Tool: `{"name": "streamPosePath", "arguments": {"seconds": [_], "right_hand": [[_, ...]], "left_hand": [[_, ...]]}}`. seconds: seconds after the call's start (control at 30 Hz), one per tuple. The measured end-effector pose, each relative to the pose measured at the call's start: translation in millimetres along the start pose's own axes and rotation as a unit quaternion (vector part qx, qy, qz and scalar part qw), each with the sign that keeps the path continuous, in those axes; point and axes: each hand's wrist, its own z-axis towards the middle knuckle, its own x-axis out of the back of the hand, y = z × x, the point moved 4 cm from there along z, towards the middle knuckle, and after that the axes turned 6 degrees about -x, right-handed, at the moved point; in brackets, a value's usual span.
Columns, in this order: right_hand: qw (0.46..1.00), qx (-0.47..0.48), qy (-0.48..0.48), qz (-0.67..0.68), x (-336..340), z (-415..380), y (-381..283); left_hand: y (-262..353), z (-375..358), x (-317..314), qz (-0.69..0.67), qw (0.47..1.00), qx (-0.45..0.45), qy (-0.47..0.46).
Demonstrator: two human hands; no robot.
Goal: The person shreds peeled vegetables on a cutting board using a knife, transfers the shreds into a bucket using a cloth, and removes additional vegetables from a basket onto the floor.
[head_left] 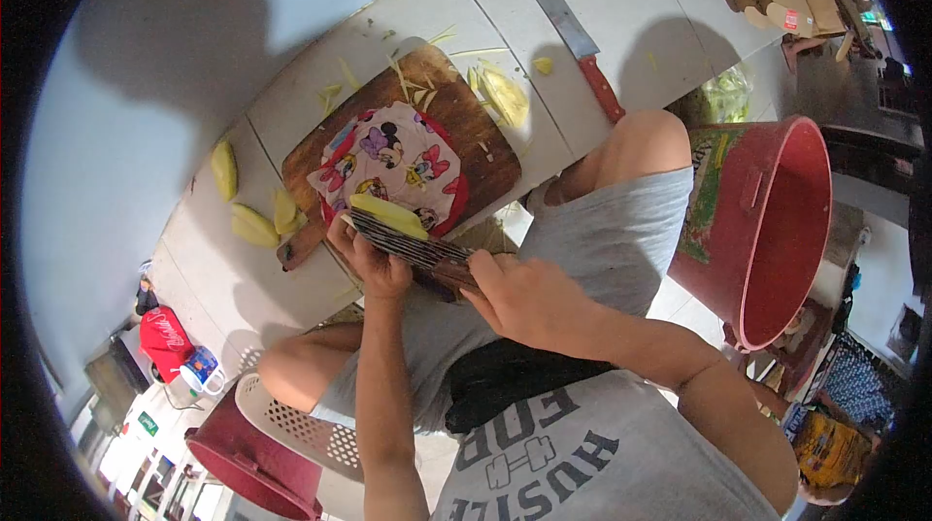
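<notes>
My right hand (pixel 524 298) is closed around the brown handle of a knife (pixel 408 245) whose broad blade looks dark and striped. Its blade points left, toward my left hand (pixel 377 261). The fingers of that hand are curled around a pale yellow-green fruit piece (pixel 388 214), which lies along the blade's far edge. Just beyond is a cloth with cartoon figures (pixel 393 154), spread on a wooden chopping board (pixel 500 167). Thin pale strips lie on the board's far part.
A second knife with a red handle (pixel 599 86) lies on the tiled surface (pixel 408 6). Cut yellow-green pieces (pixel 254 226) rest left of the board, with more pieces (pixel 505 94) at its right. A red bucket (pixel 714 220) stands by my knee. A perforated basket (pixel 296 429) is at lower left.
</notes>
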Motion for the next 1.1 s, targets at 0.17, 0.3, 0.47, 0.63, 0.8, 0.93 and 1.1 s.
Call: {"name": "streamPosePath", "arguments": {"seconds": [0.17,0.3,0.47,0.63,0.8,0.93,1.1], "right_hand": [[1.0,-0.024,0.001,0.005,-42.5,45.5,24.5],[0.999,-0.032,-0.003,0.015,-37.7,34.3,18.9],[1.0,-0.006,0.0,0.031,4.4,-1.1,-4.6],[0.999,-0.002,0.002,0.034,1.0,2.2,-2.4],[1.0,-0.013,0.011,0.001,-41.5,46.0,18.2],[0.999,-0.037,-0.018,0.005,-25.9,28.6,7.7],[0.999,-0.02,-0.028,0.031,4.7,-2.8,-7.9]], "left_hand": [[-5.0,-4.9,0.9,-0.034,0.999,0.007,0.004],[-1.4,-3.5,2.7,-0.035,0.999,-0.021,0.009],[2.5,1.2,0.7,-0.017,1.0,0.009,0.008],[3.1,3.6,1.3,0.011,1.0,0.002,-0.006],[-3.0,-0.1,3.0,-0.017,1.0,0.013,0.003],[1.8,-0.9,3.5,0.0,1.0,-0.016,0.007],[-4.3,-4.0,0.5,0.005,0.999,-0.024,0.038]]}}
